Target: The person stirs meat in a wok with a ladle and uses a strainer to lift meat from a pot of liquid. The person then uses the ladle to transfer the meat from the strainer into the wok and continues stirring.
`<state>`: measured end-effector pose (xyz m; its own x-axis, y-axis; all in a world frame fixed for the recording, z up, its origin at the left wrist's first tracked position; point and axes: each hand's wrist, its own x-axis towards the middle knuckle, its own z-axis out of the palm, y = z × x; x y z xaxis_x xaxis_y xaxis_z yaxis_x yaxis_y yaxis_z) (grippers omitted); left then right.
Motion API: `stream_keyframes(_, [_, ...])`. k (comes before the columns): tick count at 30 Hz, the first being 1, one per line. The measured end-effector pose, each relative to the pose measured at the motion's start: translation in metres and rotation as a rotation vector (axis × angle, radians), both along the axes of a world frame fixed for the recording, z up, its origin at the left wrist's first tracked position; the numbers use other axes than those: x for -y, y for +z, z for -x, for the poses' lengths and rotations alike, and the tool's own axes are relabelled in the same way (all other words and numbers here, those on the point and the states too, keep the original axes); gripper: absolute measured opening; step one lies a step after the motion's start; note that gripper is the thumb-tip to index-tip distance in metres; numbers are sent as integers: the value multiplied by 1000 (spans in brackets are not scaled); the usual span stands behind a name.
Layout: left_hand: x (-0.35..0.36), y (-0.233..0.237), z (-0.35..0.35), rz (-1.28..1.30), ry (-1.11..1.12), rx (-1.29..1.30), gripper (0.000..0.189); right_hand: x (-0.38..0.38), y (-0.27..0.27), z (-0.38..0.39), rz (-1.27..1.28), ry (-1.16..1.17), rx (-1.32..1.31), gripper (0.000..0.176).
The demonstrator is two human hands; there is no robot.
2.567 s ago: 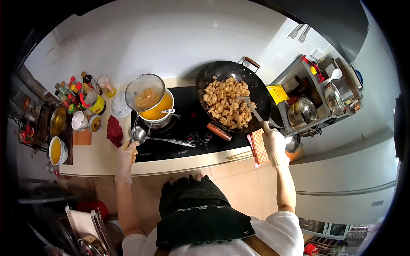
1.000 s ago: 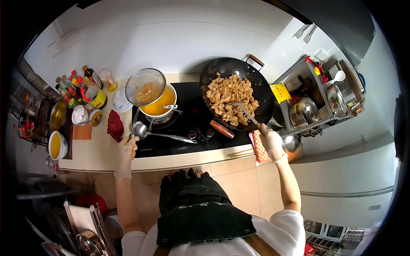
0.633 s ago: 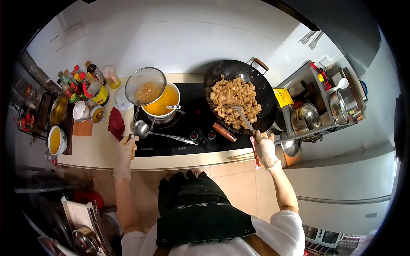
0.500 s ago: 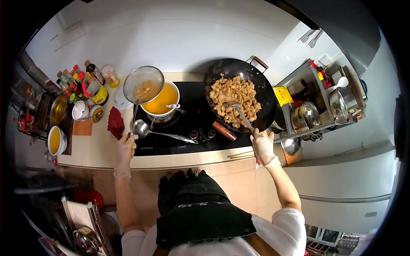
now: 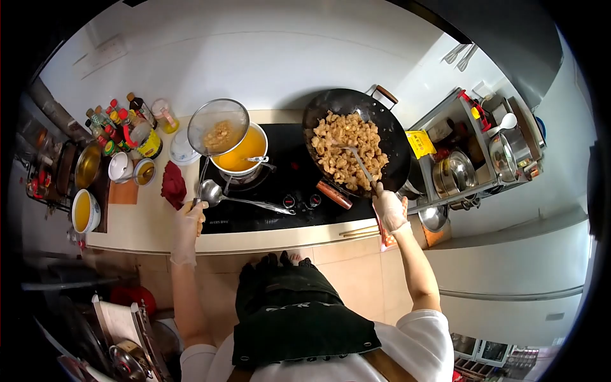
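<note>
My left hand (image 5: 189,219), in a clear glove, is closed on the handle of a round mesh strainer (image 5: 219,126). Brown bits lie in the strainer, which is over the left edge of a white pot (image 5: 217,167) of orange-yellow liquid. A metal ladle (image 5: 254,204) rests on the black stove beside that hand. My right hand (image 5: 389,209), gloved too, is wrapped round the handle of a metal spatula (image 5: 365,167). The spatula's blade is among browned meat pieces (image 5: 349,137) in a large black wok (image 5: 398,149).
Sauce bottles (image 5: 118,124), a white cup (image 5: 119,165) and a dark red cloth (image 5: 173,184) stand or lie at the left. Chopsticks (image 5: 358,232) lie along the counter's front edge. At the right is a metal rack (image 5: 487,184) with bowls and a yellow packet (image 5: 420,143).
The strainer has shifted slightly to the right. My right hand and the spatula handle have moved a little up and left, with the blade still in the meat.
</note>
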<state>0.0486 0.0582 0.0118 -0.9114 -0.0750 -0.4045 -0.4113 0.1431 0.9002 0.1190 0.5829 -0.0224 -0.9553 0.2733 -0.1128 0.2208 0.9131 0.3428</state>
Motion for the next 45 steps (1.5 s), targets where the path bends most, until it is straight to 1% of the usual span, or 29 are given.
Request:
stream_keyframes(1, [-1, 3, -3, 3, 2, -6, 21, 6, 7, 1, 23, -74, 42, 39])
stream_keyframes(3, [-5, 12, -4, 11, -8, -24, 21, -9, 26, 2, 439, -55, -136, 29])
stream_keyframes(4, [-5, 11, -2, 1, -12, -23, 21, -2, 43, -2, 432, -59, -138, 31])
stream_keyframes(5, [-4, 9, -2, -9, -12, -19, 21, -8, 38, -7, 517, -74, -213, 36])
stream_keyframes(7, [-5, 8, -3, -22, -8, -17, 22, 7, 54, -19, 498, -96, -227, 43])
stream_keyframes(8, [-7, 11, -3, -21, -12, -20, 22, 16, 62, -20, 521, -156, -169, 48])
stream_keyframes(9, [-9, 13, -3, -19, -20, -24, 22, 29, 69, -22, 607, -91, -217, 46])
stream_keyframes(11, [-12, 14, -2, -5, -24, -16, 22, 53, 79, -16, 366, -78, -121, 50])
stream_keyframes(12, [-14, 15, -2, -1, -20, -14, 22, 58, 76, -11, 496, -43, -125, 42])
stream_keyframes(14, [-11, 9, -1, -19, -25, -29, 22, 53, 50, -4, 432, 28, -178, 37])
stream_keyframes(15, [-11, 6, -1, -26, -30, -36, 23, 54, 45, 3, 454, -40, -142, 36])
stream_keyframes(18, [-13, 7, 2, 2, -36, -26, 22, 35, 48, 9, 468, -18, -123, 32])
stream_keyframes(19, [-13, 7, 3, -7, -34, -32, 22, 40, 65, 6, 494, -60, -130, 34])
stream_keyframes(22, [-9, 4, 2, -32, -8, -38, 22, 38, 89, -19, 499, 15, -227, 41])
stream_keyframes(23, [-7, 0, 4, -34, -7, -33, 22, 29, 85, -28, 464, 86, -222, 41])
stream_keyframes(25, [-3, -4, 5, -30, -4, -26, 22, 33, 88, -36, 387, 76, -100, 37])
stream_keyframes(26, [-3, -5, 6, -27, -4, -24, 22, 31, 73, -37, 247, 206, -200, 35])
stream_keyframes(29, [-8, 0, 5, -21, -12, -18, 22, 17, 37, -21, -45, 389, -323, 34])
stream_keyframes(30, [-8, 4, 5, -16, -15, -16, 21, 11, 41, -13, 44, 274, -196, 35])
stream_keyframes(31, [-7, 7, 5, -9, -16, -18, 22, 10, 52, -4, 132, 159, -66, 36])
stream_keyframes(32, [-7, 8, 5, -3, -18, -19, 22, 1, 72, -1, -81, 237, -56, 37])
stream_keyframes(33, [-8, 8, 6, 0, -21, -18, 22, -11, 96, -1, -162, 429, -231, 39])
stream_keyframes(34, [-9, 6, 7, 3, -23, -21, 22, -22, 116, 3, -241, 449, -258, 42])
stream_keyframes(35, [-8, 4, 10, 8, -28, -23, 22, -28, 147, 8, -313, 578, -291, 47])
stream_keyframes(36, [-8, 3, 12, 14, -35, -28, 22, -16, 180, 13, -545, 586, -208, 47])
stream_keyframes(37, [-10, 3, 13, 5, -41, -36, 22, -22, 202, 21, -564, 723, -265, 42])
stream_keyframes(39, [-11, 2, 13, -17, -44, -53, 22, -27, 231, 44, -513, 858, -138, 37])
stream_keyframes(42, [-13, 7, 10, -12, -33, -59, 21, -4, 254, 62, -400, 1097, -55, 31])
stream_keyframes(45, [-13, 4, 8, -3, -18, -52, 22, 14, 223, 67, -518, 1044, 49, 20])
